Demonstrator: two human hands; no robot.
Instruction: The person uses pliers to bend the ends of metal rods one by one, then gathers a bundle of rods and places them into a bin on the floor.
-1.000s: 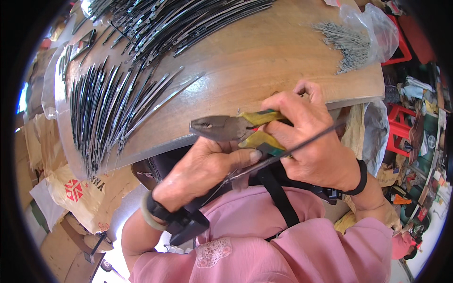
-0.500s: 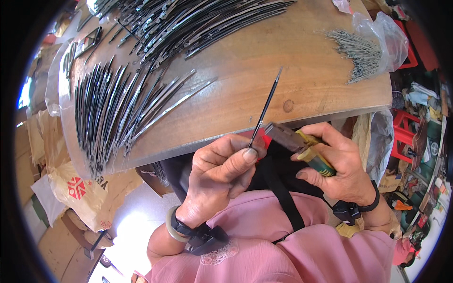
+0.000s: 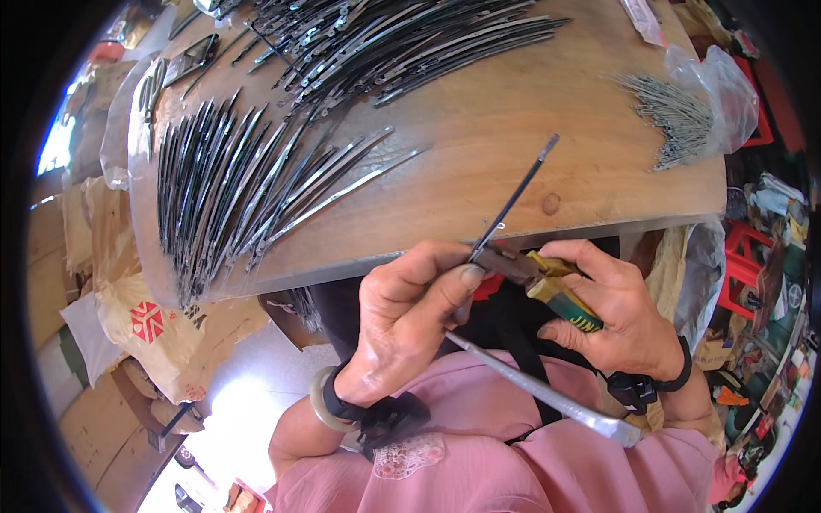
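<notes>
A thin dark metal strip (image 3: 523,184) is pinched between the thumb and fingers of my left hand (image 3: 406,312), just off the table's near edge. Its upper part slants up to the right over the tabletop. Below my fingers a wider silvery length (image 3: 547,393) runs down to the right across the pink clothing; whether it is the same strip is hidden by my hand. Closed around yellow-and-green-handled pliers (image 3: 560,299) is my right hand (image 3: 629,316). The plier jaws meet the dark strip beside my left thumb; their exact grip is hidden.
Dark metal strips lie on the wooden table (image 3: 479,171) in a large heap (image 3: 368,51) at the back and a fanned row (image 3: 214,188) at left. Thin wire pieces (image 3: 667,115) spill from a clear bag (image 3: 731,98) at right. Beyond stands a red stool (image 3: 742,265).
The plier jaws have moved left, from beside the dark strip to against it. The silvery length now shows below my left hand. The whole view has shifted slightly.
</notes>
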